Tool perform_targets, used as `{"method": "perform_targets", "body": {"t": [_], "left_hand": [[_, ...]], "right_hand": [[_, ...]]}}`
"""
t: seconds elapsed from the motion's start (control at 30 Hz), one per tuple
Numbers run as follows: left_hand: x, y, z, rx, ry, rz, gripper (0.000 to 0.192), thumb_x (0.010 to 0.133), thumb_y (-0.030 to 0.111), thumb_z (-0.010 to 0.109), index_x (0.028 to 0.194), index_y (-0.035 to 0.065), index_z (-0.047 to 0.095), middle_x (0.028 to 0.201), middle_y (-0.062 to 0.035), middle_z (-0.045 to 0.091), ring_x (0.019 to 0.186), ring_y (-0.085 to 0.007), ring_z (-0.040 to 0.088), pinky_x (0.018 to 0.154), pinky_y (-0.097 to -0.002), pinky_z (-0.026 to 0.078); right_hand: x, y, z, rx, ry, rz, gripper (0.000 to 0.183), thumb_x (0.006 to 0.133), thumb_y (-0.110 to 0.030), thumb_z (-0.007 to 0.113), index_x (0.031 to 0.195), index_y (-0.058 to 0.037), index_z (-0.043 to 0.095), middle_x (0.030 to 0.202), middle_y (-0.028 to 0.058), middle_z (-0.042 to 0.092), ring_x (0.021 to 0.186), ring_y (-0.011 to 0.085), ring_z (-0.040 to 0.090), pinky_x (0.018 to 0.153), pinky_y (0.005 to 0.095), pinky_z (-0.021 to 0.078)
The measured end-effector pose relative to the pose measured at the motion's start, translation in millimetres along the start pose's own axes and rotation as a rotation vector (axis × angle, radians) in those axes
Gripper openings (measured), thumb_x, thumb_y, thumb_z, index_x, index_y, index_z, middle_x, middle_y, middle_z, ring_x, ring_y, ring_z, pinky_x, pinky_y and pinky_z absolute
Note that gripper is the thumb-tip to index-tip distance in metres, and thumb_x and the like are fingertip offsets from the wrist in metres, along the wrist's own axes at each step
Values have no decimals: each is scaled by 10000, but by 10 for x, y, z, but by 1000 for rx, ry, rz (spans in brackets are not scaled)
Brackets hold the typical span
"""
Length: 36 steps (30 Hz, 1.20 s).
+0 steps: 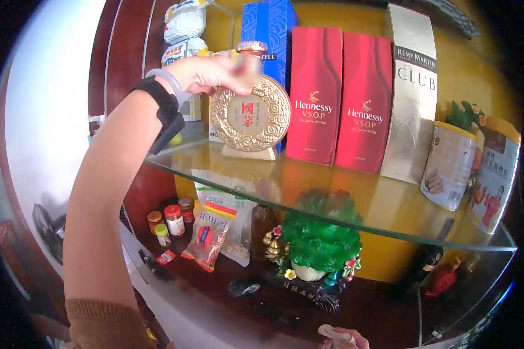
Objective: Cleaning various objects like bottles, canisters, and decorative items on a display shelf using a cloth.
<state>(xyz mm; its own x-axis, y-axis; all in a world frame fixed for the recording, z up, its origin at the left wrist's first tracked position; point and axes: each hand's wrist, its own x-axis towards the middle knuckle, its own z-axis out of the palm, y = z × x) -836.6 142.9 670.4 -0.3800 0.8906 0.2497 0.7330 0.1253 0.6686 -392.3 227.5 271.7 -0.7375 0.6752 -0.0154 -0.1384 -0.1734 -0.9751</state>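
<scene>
My left hand [205,75] is wrapped around the top of a round gold liquor bottle [251,115] with an embossed rim and red characters on its pale centre. The bottle stands upright on its flared foot, at or just above the glass shelf [327,185]; I cannot tell whether it touches. A bangle and a black wrist strap circle my left wrist. Low in the view, partly cut off by the bottom edge, my right hand [357,340] holds a pale folded cloth [335,335]. Behind the bottle are a blue carton [268,26] and a partly hidden box.
Two red Hennessy cartons [315,96] [363,104], a silver Rémy Martin carton [412,96] and two cans [449,165] [494,174] line the shelf. A brick-built figure [185,26] stands left. Below are jars [174,220], snack bags [209,235], a green cabbage ornament [325,235] and a dark bottle [425,261].
</scene>
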Motion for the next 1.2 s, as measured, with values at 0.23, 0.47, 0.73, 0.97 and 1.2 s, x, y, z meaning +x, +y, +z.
{"method": "perform_targets", "body": {"t": [0.23,0.47,0.73,0.97,1.2], "left_hand": [[-308,-1,223,-76,34,257,585,755,161,786,1256,14,522,1165,-93,617,1077,-171,578,949,-327,462],[-477,-42,549,79,254,503,511,755,171,772,1190,-3,567,1088,-90,651,986,-142,606,900,-297,484],[-1247,48,831,213,548,569,486,734,130,771,1157,-3,573,997,-84,674,939,-134,628,858,-299,503],[-2234,569,1250,150,764,512,474,725,87,757,1149,4,562,979,-80,669,863,-127,635,770,-296,530],[-2952,579,2240,505,681,347,470,643,225,797,1051,49,644,1000,-112,670,896,-219,663,817,-334,518]], "right_hand": [[-69,-129,179,-56,-32,-76,367,933,-185,520,1235,23,545,1027,79,649,850,126,594,753,240,471],[26,-274,258,-115,-57,-214,432,955,-299,525,1244,22,540,1163,97,614,1033,167,566,911,278,430],[93,-882,438,-55,-33,-570,515,961,-336,507,1288,60,469,1285,161,530,1173,235,506,1010,342,366],[166,-1186,366,114,-52,-798,487,908,-269,492,1294,24,438,1197,162,542,1020,232,562,840,352,472],[118,-1303,496,111,-246,-839,632,903,-439,521,1328,18,420,1171,147,551,1039,197,538,872,323,448]]}}
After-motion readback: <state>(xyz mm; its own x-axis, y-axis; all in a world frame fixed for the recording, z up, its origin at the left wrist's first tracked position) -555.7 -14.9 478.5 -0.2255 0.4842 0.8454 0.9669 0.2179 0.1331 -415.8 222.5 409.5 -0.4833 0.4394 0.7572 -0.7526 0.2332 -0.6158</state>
